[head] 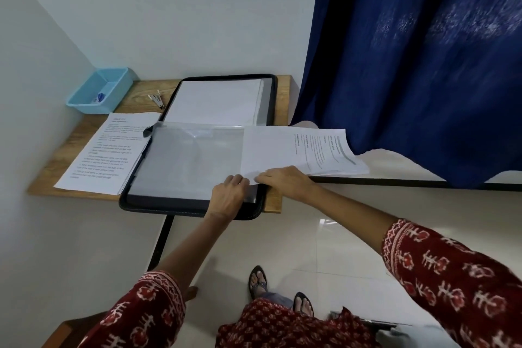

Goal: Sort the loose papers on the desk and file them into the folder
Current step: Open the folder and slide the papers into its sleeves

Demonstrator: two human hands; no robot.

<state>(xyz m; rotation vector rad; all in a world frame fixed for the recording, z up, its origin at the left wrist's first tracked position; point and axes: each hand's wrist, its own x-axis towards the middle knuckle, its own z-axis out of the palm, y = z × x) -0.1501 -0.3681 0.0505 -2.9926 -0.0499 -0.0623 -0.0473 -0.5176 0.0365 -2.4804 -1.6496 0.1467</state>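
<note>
Right hand (pixel 285 179) on printed sheets (pixel 305 150)

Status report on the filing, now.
Left hand holds the clear plastic sleeve of the open black zip folder. Right hand feeds printed white sheets in, half inserted. Nothing blocking.

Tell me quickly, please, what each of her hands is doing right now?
Left hand: fingers curled on the edge of the clear sleeve of the open folder.
Right hand: gripping the printed papers going into that sleeve.
</note>
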